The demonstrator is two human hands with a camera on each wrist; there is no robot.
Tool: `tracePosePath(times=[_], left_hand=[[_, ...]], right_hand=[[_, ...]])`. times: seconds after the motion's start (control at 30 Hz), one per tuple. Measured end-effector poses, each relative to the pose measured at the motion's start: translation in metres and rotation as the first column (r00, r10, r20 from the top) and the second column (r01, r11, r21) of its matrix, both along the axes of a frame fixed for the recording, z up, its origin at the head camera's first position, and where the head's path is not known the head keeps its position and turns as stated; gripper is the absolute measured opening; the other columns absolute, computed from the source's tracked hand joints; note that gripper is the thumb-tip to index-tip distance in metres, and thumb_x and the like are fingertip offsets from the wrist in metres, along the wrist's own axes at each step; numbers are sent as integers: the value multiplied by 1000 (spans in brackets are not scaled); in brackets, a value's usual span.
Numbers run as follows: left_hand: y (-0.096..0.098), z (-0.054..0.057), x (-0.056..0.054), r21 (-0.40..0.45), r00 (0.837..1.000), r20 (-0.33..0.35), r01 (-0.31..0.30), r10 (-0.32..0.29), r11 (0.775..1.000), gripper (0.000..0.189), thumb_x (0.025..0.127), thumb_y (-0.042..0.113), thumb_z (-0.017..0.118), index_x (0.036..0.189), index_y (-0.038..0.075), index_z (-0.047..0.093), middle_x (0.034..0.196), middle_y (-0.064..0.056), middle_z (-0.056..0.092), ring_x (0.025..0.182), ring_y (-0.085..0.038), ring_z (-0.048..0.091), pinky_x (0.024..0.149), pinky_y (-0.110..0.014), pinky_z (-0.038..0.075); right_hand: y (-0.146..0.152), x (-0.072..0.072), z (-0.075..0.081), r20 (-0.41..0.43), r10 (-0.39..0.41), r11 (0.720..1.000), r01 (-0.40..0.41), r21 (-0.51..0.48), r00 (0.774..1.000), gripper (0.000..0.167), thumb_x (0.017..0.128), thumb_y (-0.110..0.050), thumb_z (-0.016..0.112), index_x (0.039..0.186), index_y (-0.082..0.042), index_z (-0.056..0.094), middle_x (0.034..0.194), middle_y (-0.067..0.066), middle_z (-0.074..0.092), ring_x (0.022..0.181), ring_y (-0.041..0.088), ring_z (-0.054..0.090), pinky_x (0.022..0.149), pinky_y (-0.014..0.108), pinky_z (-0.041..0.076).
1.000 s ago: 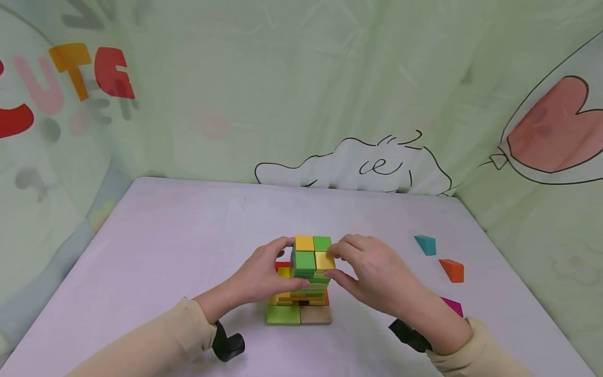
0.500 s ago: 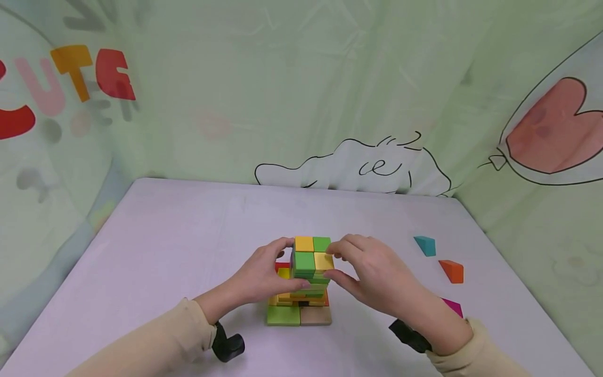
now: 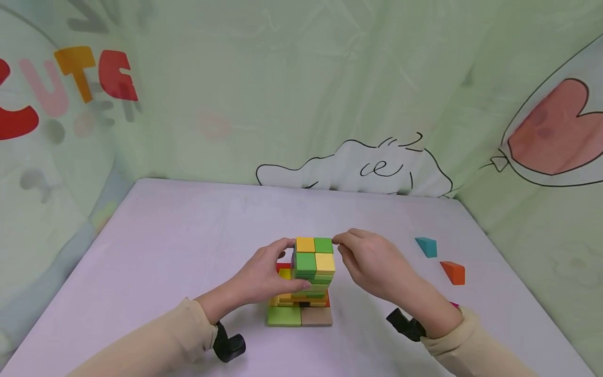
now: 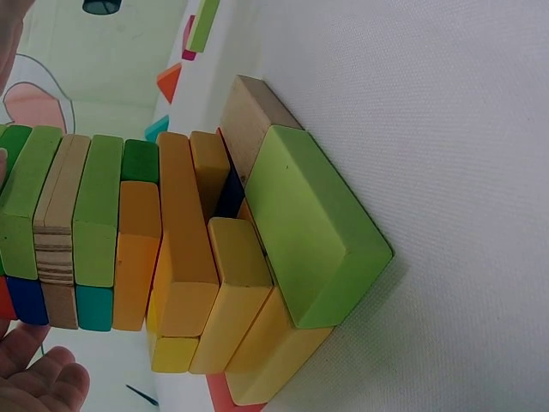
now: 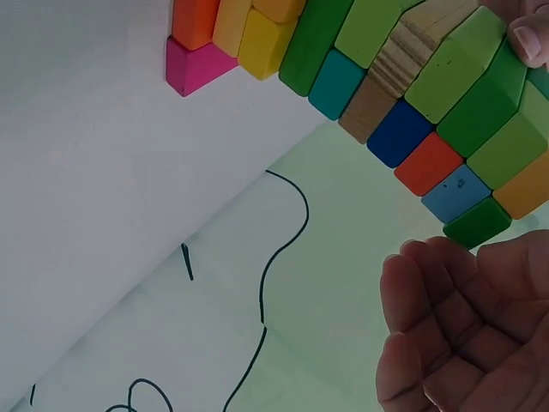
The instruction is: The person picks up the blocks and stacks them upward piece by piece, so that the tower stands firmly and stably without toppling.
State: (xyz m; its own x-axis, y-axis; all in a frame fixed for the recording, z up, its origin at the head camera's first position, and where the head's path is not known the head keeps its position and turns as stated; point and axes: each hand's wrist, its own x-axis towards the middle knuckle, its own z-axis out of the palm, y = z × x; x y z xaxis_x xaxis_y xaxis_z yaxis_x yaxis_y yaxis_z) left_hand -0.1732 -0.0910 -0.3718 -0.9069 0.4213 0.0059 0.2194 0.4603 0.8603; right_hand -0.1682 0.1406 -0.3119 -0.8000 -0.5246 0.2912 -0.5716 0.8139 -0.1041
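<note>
A tower of coloured wooden blocks (image 3: 314, 262) stands at the table's front middle, topped by yellow and green blocks. My left hand (image 3: 261, 272) grips its upper left side, thumb across the front and fingers behind. In the left wrist view, the fingers of my left hand (image 4: 43, 378) show below the stack. My right hand (image 3: 374, 262) is at the tower's top right corner, index fingertip against or very close to a green block (image 3: 323, 245). The right wrist view shows my right hand (image 5: 467, 330) with loosely bent fingers, holding nothing, beside the dark green end block (image 5: 478, 223).
To the right lie a teal wedge block (image 3: 426, 247) and an orange wedge block (image 3: 454, 273). A magenta block (image 3: 454, 305) is mostly hidden behind my right forearm. The white table (image 3: 202, 225) is backed by a printed curtain (image 3: 282, 94).
My right hand has let go of the upper front yellow block and shifted slightly up and back to the tower's top corner. My left hand keeps its grip.
</note>
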Motion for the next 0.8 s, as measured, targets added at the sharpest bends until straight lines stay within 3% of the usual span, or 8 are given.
tracePosePath(times=[0.53,0.67,0.8], left_hand=[[1,-1,1,-4,1000,15,4,-4,1000,74,82,32,86,143,9,52,144,-9,58,134,-39,53,108,-58,49],[-1,0,1,6,1000,20,3,-3,1000,74,82,31,86,143,9,52,145,-8,58,135,-41,52,109,-57,49],[-2,-1,0,13,1000,15,0,-1,1000,73,81,31,86,143,9,52,144,-7,59,134,-40,53,109,-57,49]], right_hand=[[5,3,3,-10,-7,1000,7,7,1000,14,93,-6,70,106,-3,75,95,5,75,75,13,65,67,28,60],[33,3,6,26,-66,998,66,-13,997,16,94,-8,70,109,-5,73,98,3,74,75,11,64,63,28,57],[79,5,-6,110,-160,987,157,36,981,20,93,-11,73,111,-5,72,100,3,74,82,16,69,64,32,57]])
